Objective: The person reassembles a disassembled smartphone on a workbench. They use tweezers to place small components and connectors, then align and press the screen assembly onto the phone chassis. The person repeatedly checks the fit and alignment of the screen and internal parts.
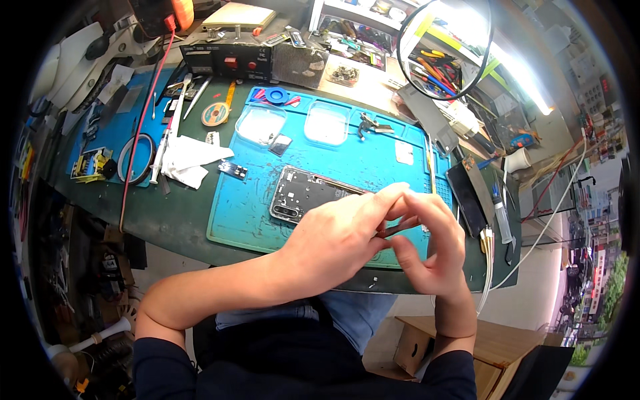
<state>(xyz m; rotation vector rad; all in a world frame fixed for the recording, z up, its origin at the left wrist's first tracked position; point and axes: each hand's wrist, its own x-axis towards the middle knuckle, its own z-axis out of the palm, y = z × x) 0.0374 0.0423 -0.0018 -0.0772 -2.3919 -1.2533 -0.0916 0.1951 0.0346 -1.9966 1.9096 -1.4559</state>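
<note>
An opened smartphone (308,191) lies on a blue repair mat (250,220), its black inner side and camera lenses facing up. Over its right end, my left hand (337,233) reaches across with bent fingers pressed together. My right hand (437,243) curves in from the right, thumb and fingers bent toward the left fingertips. A thin dark edge shows between the two hands; whether it is a held part or the phone cannot be told. Left of the phone lies a small dark circuit board piece (233,169). Behind the phone sits a small dark square part (281,145).
Two clear plastic boxes (327,123) (261,122) stand at the back of the mat. White tissue (190,160) and a tape roll (215,114) lie to the left. At right are a dark phone screen (466,199), a syringe (501,217) and white cables (487,257). A round magnifier ring (398,50) hangs above.
</note>
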